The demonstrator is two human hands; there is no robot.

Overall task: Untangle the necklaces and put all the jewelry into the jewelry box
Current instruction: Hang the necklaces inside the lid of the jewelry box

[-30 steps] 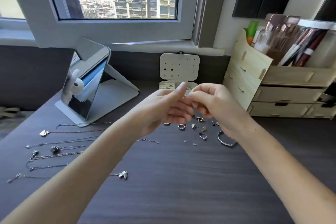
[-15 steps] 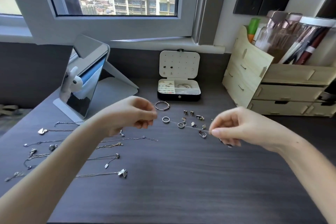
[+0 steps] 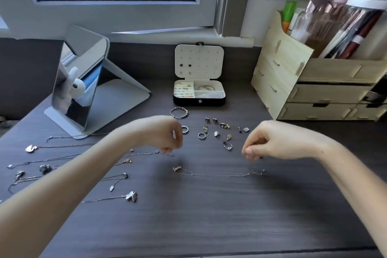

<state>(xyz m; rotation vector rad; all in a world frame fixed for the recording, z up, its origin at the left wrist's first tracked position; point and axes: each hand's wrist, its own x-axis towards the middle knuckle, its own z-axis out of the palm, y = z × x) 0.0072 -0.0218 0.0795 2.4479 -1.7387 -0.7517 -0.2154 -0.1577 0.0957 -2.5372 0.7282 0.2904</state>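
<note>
A thin silver chain (image 3: 217, 174) lies stretched straight on the dark table, below and between my hands. My left hand (image 3: 165, 136) hovers above its left end and my right hand (image 3: 270, 142) above its right end. Both have loosely curled fingers and hold nothing. The open jewelry box (image 3: 199, 101) stands at the back centre, with small pieces in its compartments and earrings on its lid. Several necklaces (image 3: 62, 146) lie laid out at the left. A beaded bracelet (image 3: 179, 112), rings (image 3: 201, 135) and several earrings (image 3: 225, 125) lie in front of the box.
A tilted mirror (image 3: 81, 81) on a stand is at the back left. A wooden drawer organizer (image 3: 314, 90) with brushes and bottles fills the back right. A window sill runs behind the table.
My hands pulled the chain apart, lowered it and let go of it. It now lies straight on the table. The view has tilted down.
</note>
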